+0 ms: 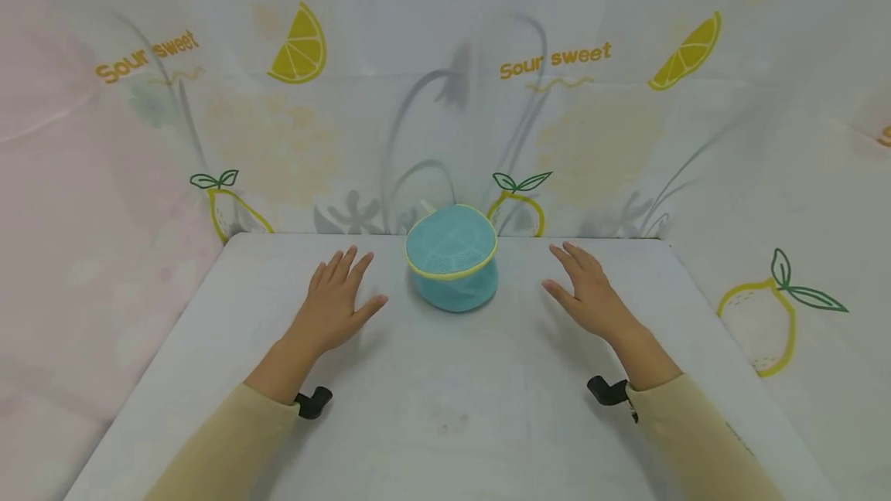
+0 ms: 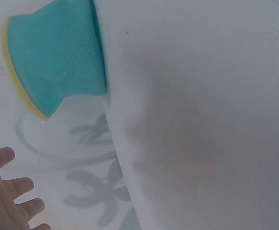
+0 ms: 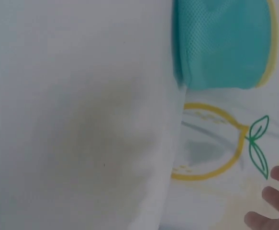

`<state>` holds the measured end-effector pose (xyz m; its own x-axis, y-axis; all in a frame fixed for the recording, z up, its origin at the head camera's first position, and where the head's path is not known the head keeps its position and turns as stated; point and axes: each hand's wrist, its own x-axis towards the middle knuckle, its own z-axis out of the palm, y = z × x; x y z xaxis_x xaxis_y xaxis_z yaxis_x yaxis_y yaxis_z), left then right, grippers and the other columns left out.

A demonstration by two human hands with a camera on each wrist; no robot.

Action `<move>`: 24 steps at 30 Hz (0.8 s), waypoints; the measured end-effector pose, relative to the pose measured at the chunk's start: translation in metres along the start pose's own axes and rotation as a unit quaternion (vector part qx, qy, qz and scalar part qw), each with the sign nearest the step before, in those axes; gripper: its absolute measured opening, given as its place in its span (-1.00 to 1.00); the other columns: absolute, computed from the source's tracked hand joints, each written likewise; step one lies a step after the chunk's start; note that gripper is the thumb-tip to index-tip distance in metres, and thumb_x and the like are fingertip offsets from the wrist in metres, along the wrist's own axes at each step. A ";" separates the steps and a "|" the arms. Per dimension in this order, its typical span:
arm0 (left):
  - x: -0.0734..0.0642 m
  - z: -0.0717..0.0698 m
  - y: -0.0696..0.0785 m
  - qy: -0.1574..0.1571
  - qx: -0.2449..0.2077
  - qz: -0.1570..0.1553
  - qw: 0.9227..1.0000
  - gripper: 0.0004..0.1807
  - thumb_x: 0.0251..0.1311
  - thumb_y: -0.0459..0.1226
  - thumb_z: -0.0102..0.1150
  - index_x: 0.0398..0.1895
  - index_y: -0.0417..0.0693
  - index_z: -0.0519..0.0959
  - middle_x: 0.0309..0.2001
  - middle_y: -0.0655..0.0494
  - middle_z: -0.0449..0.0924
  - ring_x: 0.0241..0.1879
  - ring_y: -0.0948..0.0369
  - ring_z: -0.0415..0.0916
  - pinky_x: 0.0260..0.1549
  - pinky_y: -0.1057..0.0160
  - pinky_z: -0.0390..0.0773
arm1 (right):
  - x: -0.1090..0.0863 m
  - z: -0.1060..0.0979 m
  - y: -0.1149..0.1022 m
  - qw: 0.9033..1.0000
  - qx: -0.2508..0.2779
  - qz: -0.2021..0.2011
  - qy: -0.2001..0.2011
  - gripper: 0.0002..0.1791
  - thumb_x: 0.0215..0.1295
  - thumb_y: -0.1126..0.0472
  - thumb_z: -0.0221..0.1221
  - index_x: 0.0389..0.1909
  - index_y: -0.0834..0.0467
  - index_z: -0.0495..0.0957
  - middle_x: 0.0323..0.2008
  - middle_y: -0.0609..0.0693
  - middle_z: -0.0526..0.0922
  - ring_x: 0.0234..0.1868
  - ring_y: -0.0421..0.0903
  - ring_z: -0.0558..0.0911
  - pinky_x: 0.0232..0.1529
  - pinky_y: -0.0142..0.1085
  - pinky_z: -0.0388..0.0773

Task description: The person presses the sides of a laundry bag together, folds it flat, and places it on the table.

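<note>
A round teal mesh bag with yellow trim around its top stands toward the back of the white table, tilted slightly. My left hand hovers to its left with fingers spread, apart from it and holding nothing. On the other side, my right hand is held with fingers extended and also grips nothing. The left wrist view shows the teal mesh side of the bag beyond the spread fingers. In the right wrist view the bag appears at the top, with only fingertips of the hand at the right edge.
The white tabletop ends at a back edge against a hanging white curtain printed with lemons and words. More of the printed cloth hangs along both sides. Black wrist straps with camera mounts sit at the sleeve cuffs.
</note>
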<state>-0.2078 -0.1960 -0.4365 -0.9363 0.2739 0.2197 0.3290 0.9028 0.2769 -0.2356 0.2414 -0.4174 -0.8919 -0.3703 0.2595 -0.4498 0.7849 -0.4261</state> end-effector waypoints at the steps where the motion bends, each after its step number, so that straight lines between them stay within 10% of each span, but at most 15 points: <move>1: 0.002 0.000 0.002 0.003 -0.006 0.001 1.000 -0.10 0.39 0.29 -0.10 0.59 -0.05 0.06 0.57 -0.23 -0.07 0.55 -0.20 -0.21 0.43 -0.27 -0.21 | 0.001 0.002 -0.002 1.000 0.009 0.000 0.003 -0.28 0.52 -0.06 0.07 0.53 0.22 0.14 0.50 0.33 0.08 0.50 0.34 0.01 0.36 0.33 0.05; 24: 0.034 0.025 0.035 0.036 -0.143 -0.017 0.989 -0.25 0.50 0.12 -0.11 0.54 -0.14 0.12 0.51 -0.27 0.07 0.49 -0.20 0.00 0.39 -0.26 0.04 | 0.032 0.042 -0.036 0.993 0.104 0.010 0.059 -0.39 0.58 -0.06 -0.03 0.48 0.18 0.24 0.45 0.20 0.28 0.48 0.18 0.18 0.43 0.14 0.10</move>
<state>-0.2314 -0.1465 -0.4424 -0.9396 0.2109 0.2697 0.3285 0.7774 0.5364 -0.2497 0.1801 -0.4299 -0.8944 -0.2855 0.3442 -0.4434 0.6671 -0.5987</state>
